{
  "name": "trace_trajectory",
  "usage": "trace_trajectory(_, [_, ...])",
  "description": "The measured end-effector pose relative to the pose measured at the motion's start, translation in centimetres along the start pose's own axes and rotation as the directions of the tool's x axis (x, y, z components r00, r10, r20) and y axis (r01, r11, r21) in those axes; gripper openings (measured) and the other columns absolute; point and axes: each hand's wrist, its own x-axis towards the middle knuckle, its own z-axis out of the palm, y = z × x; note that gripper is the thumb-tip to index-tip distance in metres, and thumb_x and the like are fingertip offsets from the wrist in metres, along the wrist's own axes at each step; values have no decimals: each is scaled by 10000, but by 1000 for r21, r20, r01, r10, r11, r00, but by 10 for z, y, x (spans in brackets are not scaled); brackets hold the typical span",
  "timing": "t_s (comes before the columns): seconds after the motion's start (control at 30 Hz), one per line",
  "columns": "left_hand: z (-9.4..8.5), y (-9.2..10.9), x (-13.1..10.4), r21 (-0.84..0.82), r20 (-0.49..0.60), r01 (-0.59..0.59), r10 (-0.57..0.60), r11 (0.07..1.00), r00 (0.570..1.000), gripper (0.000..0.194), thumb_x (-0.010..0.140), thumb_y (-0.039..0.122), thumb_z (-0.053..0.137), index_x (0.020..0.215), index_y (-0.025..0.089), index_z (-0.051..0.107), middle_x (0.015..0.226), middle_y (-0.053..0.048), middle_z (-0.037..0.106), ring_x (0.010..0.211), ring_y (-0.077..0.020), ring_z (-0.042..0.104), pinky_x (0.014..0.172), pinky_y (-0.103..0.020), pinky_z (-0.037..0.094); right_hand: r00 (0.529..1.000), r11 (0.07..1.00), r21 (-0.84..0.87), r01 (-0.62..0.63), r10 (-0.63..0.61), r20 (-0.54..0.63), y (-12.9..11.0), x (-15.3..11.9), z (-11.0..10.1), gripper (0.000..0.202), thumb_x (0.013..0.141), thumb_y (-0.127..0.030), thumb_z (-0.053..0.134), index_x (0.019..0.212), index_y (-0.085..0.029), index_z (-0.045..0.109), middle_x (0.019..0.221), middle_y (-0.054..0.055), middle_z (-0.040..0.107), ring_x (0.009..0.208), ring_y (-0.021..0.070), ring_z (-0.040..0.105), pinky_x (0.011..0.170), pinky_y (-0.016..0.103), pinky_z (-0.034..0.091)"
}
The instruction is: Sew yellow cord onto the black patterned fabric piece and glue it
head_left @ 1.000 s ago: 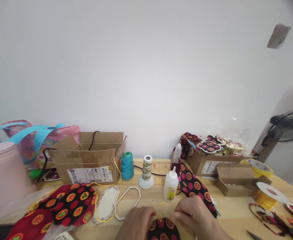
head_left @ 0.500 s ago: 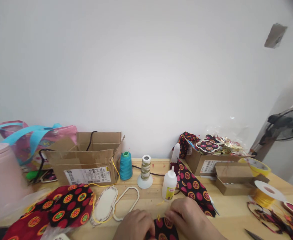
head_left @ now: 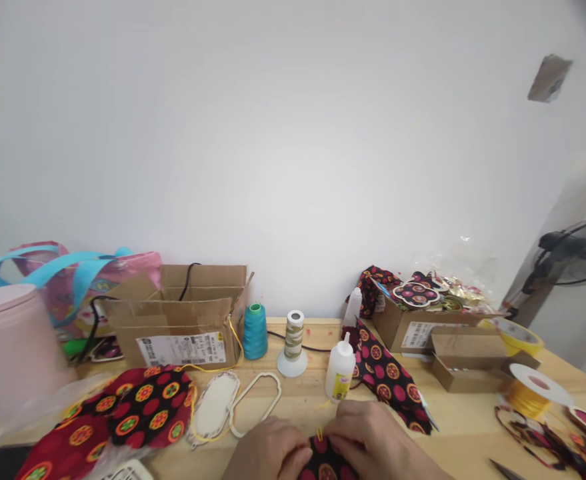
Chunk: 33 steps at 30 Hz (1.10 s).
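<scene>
At the bottom centre, a piece of black patterned fabric (head_left: pixel 325 463) with red and orange circles lies between my hands. A small loop of yellow cord (head_left: pixel 319 435) sticks up from its top edge. My left hand (head_left: pixel 273 451) is closed on the fabric's left side, thumb along the edge. On the other side my right hand (head_left: pixel 367 437) pinches the fabric near the cord loop. The lower part of the piece is cut off by the frame. Just beyond my right hand stands a white glue bottle (head_left: pixel 339 373); a cream oval frame (head_left: pixel 255 403) lies beyond my left hand.
Left: patterned fabric (head_left: pixel 147 407), a cream oval plate (head_left: pixel 215 403), a cardboard box (head_left: pixel 183 333) and a pink bin (head_left: pixel 17 347). Thread spools, one teal (head_left: pixel 255 333), stand mid-table. Right: a filled box (head_left: pixel 397 333), a small open box (head_left: pixel 467 373), yellow cord spool (head_left: pixel 530 393) and a pointed metal tip (head_left: pixel 505 469).
My view has shifted slightly, so things on the left appear a little further right. Both hands stay on the fabric; my left thumb shows more along its edge.
</scene>
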Motion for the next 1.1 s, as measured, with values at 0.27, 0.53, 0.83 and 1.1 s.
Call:
trace_trajectory(0.27, [7,8,5,-77,-159,38,-50,996,986,170,779,133,412,786,168,578,810,-44,611,783,-165,559,697,-265,426,982,984,-44,-173,169,-89,8,12,20,77,696,-133,590,678,-198,627,642,-5,649,593,125,571,525,182,349])
trace_trajectory(0.53, [10,16,6,-112,-155,61,-78,992,985,198,760,117,404,740,174,592,801,-38,612,797,-161,550,707,-256,403,992,989,-118,-85,73,-103,12,9,27,85,726,-156,564,673,-198,616,664,1,643,592,126,575,513,189,338])
trace_trajectory(0.83, [12,11,18,-64,-123,133,-140,989,982,197,700,127,430,753,184,610,782,-34,633,758,-164,554,673,-257,380,986,987,141,-81,100,-131,13,8,21,136,747,-142,577,635,-179,645,603,-11,631,590,96,563,572,157,377])
trace_trajectory(1.1, [15,4,20,-192,-110,101,-124,976,986,179,675,128,432,726,175,597,706,-8,602,683,-135,547,629,-225,390,981,978,152,-141,159,-111,14,5,17,78,678,-123,641,695,-198,644,682,-25,621,674,109,558,606,173,376])
